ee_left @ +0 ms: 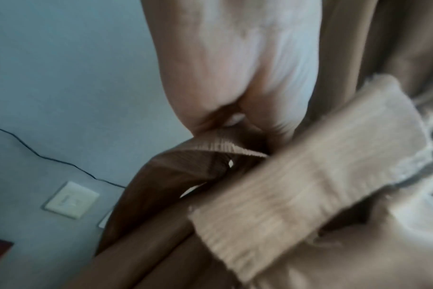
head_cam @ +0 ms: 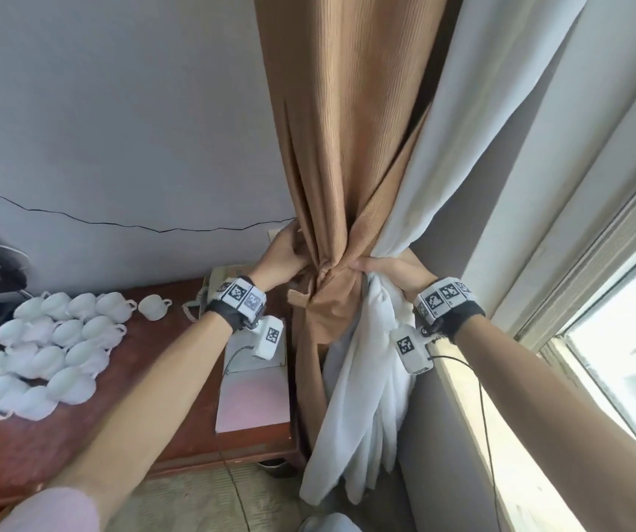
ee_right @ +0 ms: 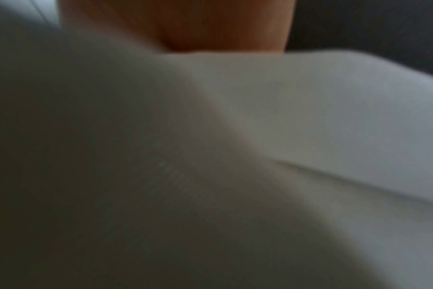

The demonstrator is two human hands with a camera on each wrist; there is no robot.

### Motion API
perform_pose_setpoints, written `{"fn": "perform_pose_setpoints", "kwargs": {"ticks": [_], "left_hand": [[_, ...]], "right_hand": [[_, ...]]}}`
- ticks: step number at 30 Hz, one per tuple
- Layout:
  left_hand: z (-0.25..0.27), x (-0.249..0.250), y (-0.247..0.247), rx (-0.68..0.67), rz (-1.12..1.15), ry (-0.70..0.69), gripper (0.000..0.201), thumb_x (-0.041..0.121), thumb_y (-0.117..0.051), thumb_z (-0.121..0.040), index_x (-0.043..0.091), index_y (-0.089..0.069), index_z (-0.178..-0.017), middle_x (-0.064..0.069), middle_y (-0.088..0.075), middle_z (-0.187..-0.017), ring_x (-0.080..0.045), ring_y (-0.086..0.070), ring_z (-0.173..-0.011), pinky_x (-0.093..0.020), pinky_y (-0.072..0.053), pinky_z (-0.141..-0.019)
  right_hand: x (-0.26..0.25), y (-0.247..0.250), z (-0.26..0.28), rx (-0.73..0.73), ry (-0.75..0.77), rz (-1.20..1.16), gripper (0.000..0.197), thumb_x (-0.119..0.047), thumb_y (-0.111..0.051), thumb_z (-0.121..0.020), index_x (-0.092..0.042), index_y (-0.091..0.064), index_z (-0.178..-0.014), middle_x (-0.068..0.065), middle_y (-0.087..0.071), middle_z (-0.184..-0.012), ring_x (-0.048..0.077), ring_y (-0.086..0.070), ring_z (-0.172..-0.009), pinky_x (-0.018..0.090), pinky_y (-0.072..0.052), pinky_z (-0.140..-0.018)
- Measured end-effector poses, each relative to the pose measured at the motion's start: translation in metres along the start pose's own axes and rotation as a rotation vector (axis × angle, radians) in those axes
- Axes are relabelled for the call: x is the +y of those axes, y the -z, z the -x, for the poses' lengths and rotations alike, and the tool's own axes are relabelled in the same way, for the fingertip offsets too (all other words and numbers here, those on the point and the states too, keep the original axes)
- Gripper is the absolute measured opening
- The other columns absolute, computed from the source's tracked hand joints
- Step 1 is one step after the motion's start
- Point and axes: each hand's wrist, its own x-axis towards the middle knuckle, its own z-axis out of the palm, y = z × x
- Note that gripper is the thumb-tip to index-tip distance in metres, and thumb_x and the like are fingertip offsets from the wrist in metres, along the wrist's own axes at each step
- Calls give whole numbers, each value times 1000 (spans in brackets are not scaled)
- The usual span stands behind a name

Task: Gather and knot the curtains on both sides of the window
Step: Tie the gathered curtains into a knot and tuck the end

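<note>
Beside the window frame (head_cam: 615,232), the ribbed tan fabric curtain (head_cam: 347,109) and the white sheer curtain (head_cam: 462,128) were bunched together into a knot (head_cam: 328,268), their tails hanging below. The left hand (head_cam: 284,259) gripped the tan folds at the knot with fingers curled; the right hand (head_cam: 389,268) pinched the white cloth against it. Judging by this, one side was nearly tied and only needed tightening; the other side was out of view.

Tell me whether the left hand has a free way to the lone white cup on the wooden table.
Probably yes, once it lets go. The left hand grips the brown curtain now; the lone cup sits below and left on the table, nothing between them.
</note>
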Motion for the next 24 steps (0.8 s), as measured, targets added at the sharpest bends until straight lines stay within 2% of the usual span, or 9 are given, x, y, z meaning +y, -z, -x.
{"fn": "perform_pose_setpoints", "kwargs": {"ticks": [4,7,8,11,14,17,19,22,24], "left_hand": [[7,5,-23,-47,-30,-56,28,-4,-70,-91,4,-63,-116,8,-69,-97,14,-64,-83,-11,-48,-72],[9,14,-28,-56,-100,-95,6,4,-71,-91,10,-69,-91,5,-68,-81,-2,-61,-77,-28,-51,-69],[10,14,-28,-63,-118,-101,13,5,-71,-91,15,-67,-84,4,-67,-78,-6,-62,-76,-30,-50,-68],[17,13,-21,-74,-288,-197,12,18,-76,-88,18,-71,-99,-4,-73,-100,-21,-69,-100,-28,-53,-76],[17,12,1,-29,-538,-237,39,40,-84,-81,14,-72,-107,-5,-67,-121,-22,-62,-110,-28,-49,-76],[9,13,33,-179,-760,-166,53,63,-83,-72,19,-74,-101,2,-66,-119,-17,-60,-108,-38,-54,-85],[10,15,49,-343,-666,-133,34,54,-85,-76,29,-69,-91,7,-68,-108,-13,-62,-99,-38,-54,-87],[15,17,70,-427,-566,-105,23,36,-88,-81,32,-65,-87,14,-65,-99,-5,-59,-96,-21,-45,-88],[17,18,81,-446,-534,-81,27,33,-89,-80,31,-63,-84,18,-66,-95,-3,-60,-100,-22,-42,-96]], "right_hand": [[-2,12,2,-50,-36,-4,52,-5,-91,-64,-4,-74,-113,11,-81,-106,26,-79,-100,29,-63,-79],[-1,18,-3,-137,-50,-40,22,-2,-80,-68,-6,-82,-89,14,-80,-96,28,-78,-94,36,-61,-86],[-1,18,-4,-162,-57,-45,14,2,-75,-73,-9,-83,-78,13,-80,-88,25,-79,-87,35,-61,-83],[0,21,-6,-181,-73,-85,44,16,-58,-87,-10,-80,-59,6,-78,-70,14,-77,-66,24,-61,-66],[1,25,-11,-208,-58,-142,17,7,-74,-81,9,-78,-97,26,-76,-101,32,-78,-90,40,-64,-90],[3,27,-14,-215,-94,-167,78,-15,-100,-54,17,-66,-117,33,-70,-112,42,-73,-100,47,-60,-97],[4,28,-16,-256,-88,-157,75,-18,-100,-54,15,-69,-114,35,-67,-118,46,-69,-109,54,-54,-106],[5,28,-15,-258,-91,-165,70,-12,-95,-65,20,-64,-119,41,-57,-131,56,-56,-126,65,-36,-121],[5,27,-13,-248,-55,-170,68,-5,-89,-70,20,-61,-126,42,-60,-131,56,-59,-127,62,-43,-117]]}}
